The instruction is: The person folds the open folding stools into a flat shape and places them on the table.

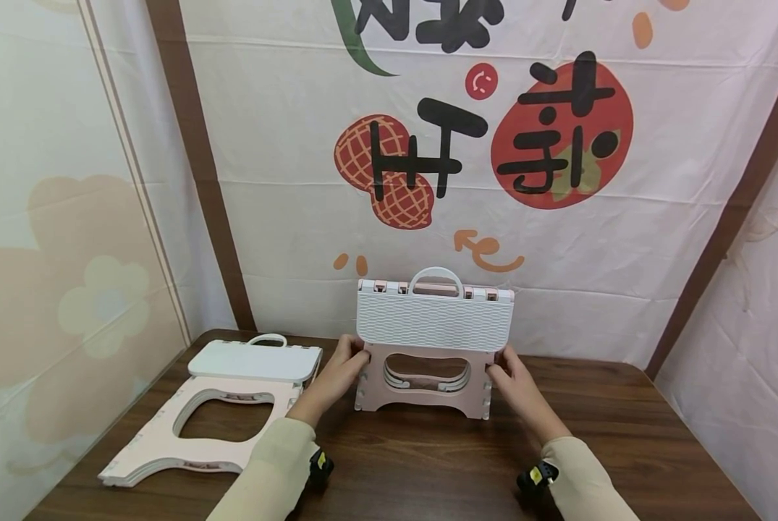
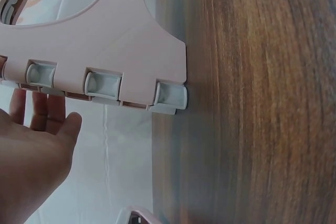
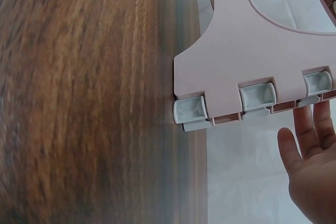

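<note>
A pink folding step stool stands upright on its feet at the middle of the table, its white textured top facing me under a white carry handle. On its left edge my left hand grips the side just below the top. My right hand holds the opposite edge at about the same height. The left wrist view shows left fingers reaching behind the hinged edge. Likewise, right fingers go behind the other edge in the right wrist view, beside pale hinge tabs.
A second folding stool lies flat and folded at the left of the brown wooden table, its white handle toward the back. Behind the table hangs a printed white cloth, close to the upright stool.
</note>
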Available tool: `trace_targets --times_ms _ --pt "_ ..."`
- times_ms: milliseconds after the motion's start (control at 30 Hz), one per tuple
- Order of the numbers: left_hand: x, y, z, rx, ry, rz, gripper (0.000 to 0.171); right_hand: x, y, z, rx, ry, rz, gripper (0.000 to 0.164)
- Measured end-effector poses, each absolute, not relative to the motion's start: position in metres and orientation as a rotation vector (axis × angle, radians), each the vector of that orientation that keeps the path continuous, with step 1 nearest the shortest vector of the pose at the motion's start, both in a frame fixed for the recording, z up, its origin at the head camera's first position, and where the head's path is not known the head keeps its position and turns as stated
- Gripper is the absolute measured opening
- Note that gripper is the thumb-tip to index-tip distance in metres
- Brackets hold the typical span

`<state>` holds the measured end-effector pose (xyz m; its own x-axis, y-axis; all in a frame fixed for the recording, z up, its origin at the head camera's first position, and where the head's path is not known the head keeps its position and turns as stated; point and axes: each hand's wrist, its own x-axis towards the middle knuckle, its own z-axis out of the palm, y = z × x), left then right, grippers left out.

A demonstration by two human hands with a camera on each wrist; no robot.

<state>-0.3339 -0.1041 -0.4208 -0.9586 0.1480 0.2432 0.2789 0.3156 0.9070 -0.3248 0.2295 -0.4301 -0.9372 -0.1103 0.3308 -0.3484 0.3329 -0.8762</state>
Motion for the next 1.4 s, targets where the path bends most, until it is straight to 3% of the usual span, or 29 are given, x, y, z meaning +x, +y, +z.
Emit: trace_targets --times_ms 400,600,1400 --pt "-0.334 -0.105 -0.422 -0.384 -2.461 -1.762 0.024 -0.313 0.225 -0.416 0.411 -2.419 1.633 0.017" --pt "-0.334 -0.105 -0.422 -0.391 -2.456 -1.764 0.023 -0.325 0.228 -0.431 0.409 -2.401 1.642 0.015" --pt "-0.335 -0.103 -0.42 -0.4 -2.457 -1.768 0.021 -0.328 0.232 -0.433 0.428 -2.375 1.686 0.013"
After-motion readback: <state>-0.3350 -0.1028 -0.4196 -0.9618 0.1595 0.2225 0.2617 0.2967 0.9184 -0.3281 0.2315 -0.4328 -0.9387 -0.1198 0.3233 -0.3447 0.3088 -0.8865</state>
